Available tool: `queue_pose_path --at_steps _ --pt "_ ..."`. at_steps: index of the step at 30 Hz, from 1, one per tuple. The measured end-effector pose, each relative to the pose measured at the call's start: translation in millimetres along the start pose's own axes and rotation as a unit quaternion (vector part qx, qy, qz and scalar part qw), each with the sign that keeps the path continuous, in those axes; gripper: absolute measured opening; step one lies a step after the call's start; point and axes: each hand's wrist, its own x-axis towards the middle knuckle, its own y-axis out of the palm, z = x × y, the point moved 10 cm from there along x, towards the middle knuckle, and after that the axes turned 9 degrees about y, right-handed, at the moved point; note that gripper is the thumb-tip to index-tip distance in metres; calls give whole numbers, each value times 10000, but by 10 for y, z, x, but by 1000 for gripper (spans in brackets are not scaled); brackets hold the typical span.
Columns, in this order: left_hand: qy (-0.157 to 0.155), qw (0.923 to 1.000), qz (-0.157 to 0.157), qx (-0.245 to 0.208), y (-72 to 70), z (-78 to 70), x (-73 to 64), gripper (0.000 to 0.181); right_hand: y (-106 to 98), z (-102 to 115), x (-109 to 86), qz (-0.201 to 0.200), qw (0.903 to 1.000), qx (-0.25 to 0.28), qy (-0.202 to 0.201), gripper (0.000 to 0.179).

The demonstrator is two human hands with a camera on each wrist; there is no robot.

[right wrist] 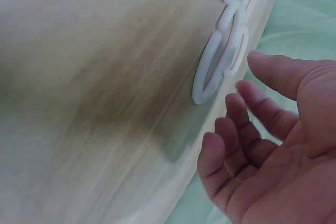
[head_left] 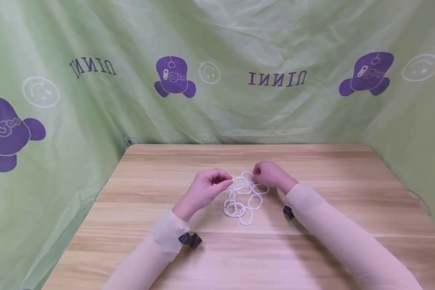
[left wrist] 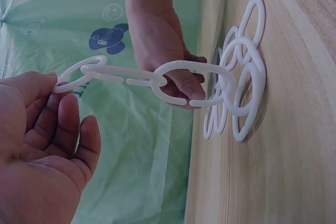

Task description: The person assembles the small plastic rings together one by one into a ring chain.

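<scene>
Wooden table [head_left: 239,257] | left hand [head_left: 203,188] pinched end link [left wrist: 76,86] of white chain [left wrist: 184,64] | right hand [head_left: 272,174] loosely curled, empty | looked like lifting, next prob needed right's grip

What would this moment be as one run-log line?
left hand: pinching white link | chain: partly lifted | right hand: near chain, nothing held | table: other links resting

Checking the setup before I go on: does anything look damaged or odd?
The white oval plastic links show no clear damage; their gaps look designed. One oddity: in the head view, purple capital lettering across the green fabric backdrop appears inverted or reversed.
</scene>
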Motion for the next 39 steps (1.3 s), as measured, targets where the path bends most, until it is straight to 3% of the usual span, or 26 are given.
queue_pose_path --at_steps 3,10,18,24,31,39 --pt "3 10000 47 29 26 5 4 8 14 -51 21 64 9998 -40 157 14" --pt "42 10000 72 47 36 -2 29 9 -1 -48 -5 86 9998 107 -155 12" --pt "-25 9998 99 148 35 24 17 8 -10 -139 2 8 10000 45 -23 6" --pt "-116 9998 135 115 67 60 -18 8 50 -136 -17 31 9996 -214 -199 7" --pt "-97 9996 154 203 85 100 -20 7 7 -181 -147 26 9978 593 -310 4" --pt "-129 9995 198 230 77 81 -11 8 -223 -38 -446 -215 9878 1368 -718 14"
